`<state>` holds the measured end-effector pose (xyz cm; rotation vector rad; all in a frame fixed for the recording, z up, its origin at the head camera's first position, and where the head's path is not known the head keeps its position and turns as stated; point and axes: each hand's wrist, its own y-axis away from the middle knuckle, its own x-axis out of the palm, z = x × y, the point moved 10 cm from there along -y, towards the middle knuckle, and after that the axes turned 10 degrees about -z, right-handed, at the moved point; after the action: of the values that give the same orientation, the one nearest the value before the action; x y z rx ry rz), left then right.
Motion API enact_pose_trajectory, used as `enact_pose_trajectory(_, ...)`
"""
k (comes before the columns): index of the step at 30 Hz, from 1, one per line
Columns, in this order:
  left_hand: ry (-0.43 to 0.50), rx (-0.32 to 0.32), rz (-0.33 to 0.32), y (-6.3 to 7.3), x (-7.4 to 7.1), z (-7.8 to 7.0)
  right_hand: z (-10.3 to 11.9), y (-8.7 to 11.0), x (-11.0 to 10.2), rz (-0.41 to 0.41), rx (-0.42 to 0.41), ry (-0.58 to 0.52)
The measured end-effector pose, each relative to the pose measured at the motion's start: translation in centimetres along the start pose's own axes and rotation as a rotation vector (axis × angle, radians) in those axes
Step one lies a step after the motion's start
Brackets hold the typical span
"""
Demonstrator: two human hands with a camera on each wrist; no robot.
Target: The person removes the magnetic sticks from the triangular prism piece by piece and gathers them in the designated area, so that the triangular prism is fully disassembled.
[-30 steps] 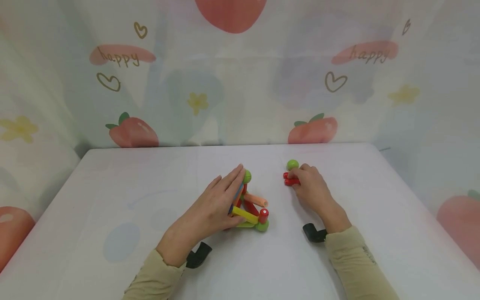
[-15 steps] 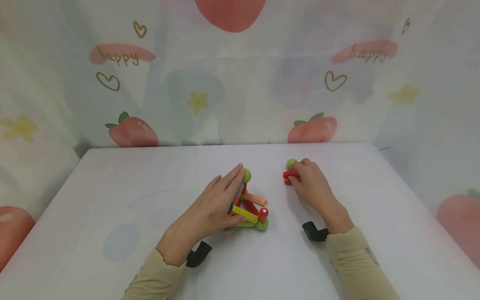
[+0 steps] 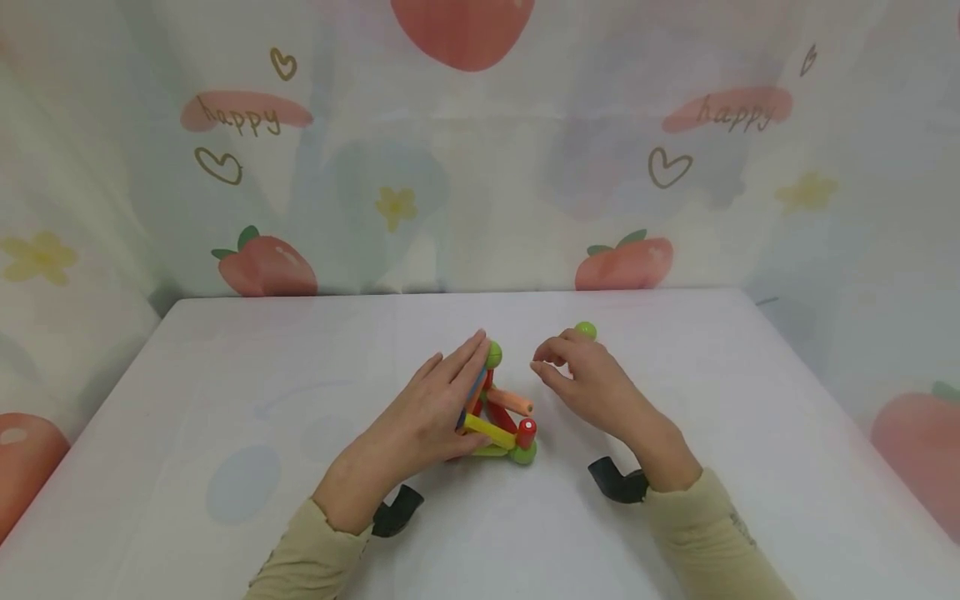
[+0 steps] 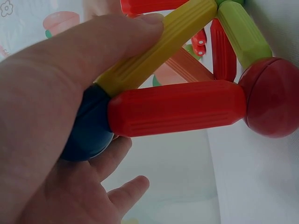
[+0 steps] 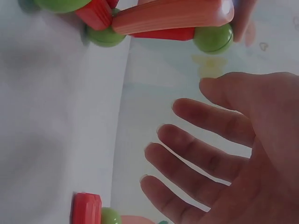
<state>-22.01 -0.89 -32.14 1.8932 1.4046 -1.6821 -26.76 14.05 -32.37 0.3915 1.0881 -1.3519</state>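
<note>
My left hand [image 3: 423,412] holds a toy frame of coloured magnetic building rods and balls, standing on the table. In the left wrist view its thumb lies on a yellow rod [image 4: 180,35], with fingers behind a blue ball [image 4: 88,133]. A red rod [image 4: 177,109] joins that ball to a dark red ball [image 4: 273,98]. An orange rod [image 5: 173,17] sticks out from the frame towards my right hand [image 3: 600,387]. That hand is to the frame's right, fingers apart and slightly bent, holding nothing. Beyond it lies a loose green ball [image 3: 587,330].
A red rod [image 5: 87,208] lies beside the loose green ball in the right wrist view; the right hand hides it in the head view. Black wrist mounts [image 3: 618,481] project under both wrists. A patterned curtain [image 3: 480,167] hangs behind the white table [image 3: 262,375].
My right hand has left the loose red rods and moved left towards the frame, its fingers now empty. The left hand and the frame have stayed in place.
</note>
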Motion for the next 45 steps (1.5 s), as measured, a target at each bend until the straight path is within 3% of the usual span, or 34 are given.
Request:
enact_pose_trajectory(5, 0.001, 0.001, 0.001, 0.1, 0.0, 0.0, 1.1, 0.3, 0.6, 0.049, -0.021, -0.057)
enact_pose_trajectory(11, 0.004, -0.002, 0.000, 0.0, 0.1, 0.2, 2.2, 0.9, 1.8, 0.163, -0.004, -0.142)
enact_pose_trajectory(18, 0.005, 0.016, -0.004, 0.1, 0.1, 0.1, 3.4, 1.7, 3.2, 0.269, -0.031, -0.172)
enact_pose_trajectory(28, -0.001, 0.037, -0.022, 0.1, -0.1, 0.0, 3.7, 1.7, 3.1, 0.270, -0.068, -0.194)
enact_pose_trajectory(34, -0.011, 0.034, -0.025, -0.1, -0.2, 0.0, 3.0, 1.4, 2.5, 0.227, -0.075, -0.135)
enact_pose_trajectory(45, 0.007, 0.034, -0.019, 0.0, -0.1, -0.1, 2.4, 0.9, 4.0, 0.243, -0.076, -0.125)
